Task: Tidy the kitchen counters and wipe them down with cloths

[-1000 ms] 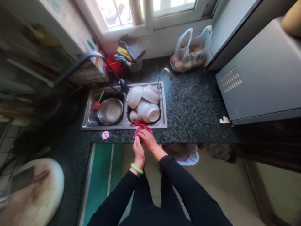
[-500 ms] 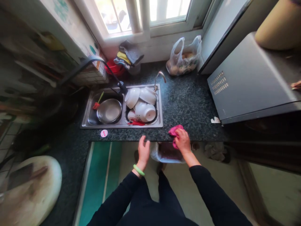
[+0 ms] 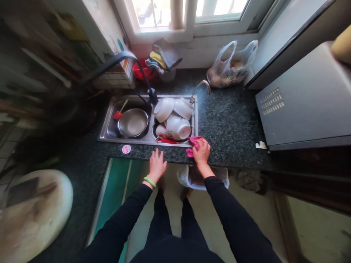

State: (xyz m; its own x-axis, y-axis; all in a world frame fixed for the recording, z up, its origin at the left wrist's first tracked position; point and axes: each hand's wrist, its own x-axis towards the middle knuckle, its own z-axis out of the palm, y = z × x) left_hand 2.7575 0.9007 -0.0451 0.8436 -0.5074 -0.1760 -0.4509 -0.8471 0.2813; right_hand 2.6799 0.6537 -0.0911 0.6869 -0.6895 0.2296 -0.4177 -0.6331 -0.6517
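The pink cloth (image 3: 193, 141) gripped in the right hand (image 3: 202, 151) has moved to the sink (image 3: 149, 138)'s near-right corner; press flat, empty left hand (image 3: 157, 167) spread before it.

A plastic bag (image 3: 229, 73) with rounded contents stands at the back edge of the worktop (image 3: 227, 120). Further left along that edge: a red basin (image 3: 142, 73) and, just beside it, piled grey and yellow cloths (image 3: 164, 54). A grey metal appliance (image 3: 307, 102) occupies the right end; a white scrap (image 3: 261, 145) lies by its near corner. A round sticker (image 3: 126, 149) is near the front edge. On the left run, a round board (image 3: 35, 228) bears a dark-bladed tool (image 3: 23, 191), blurred.
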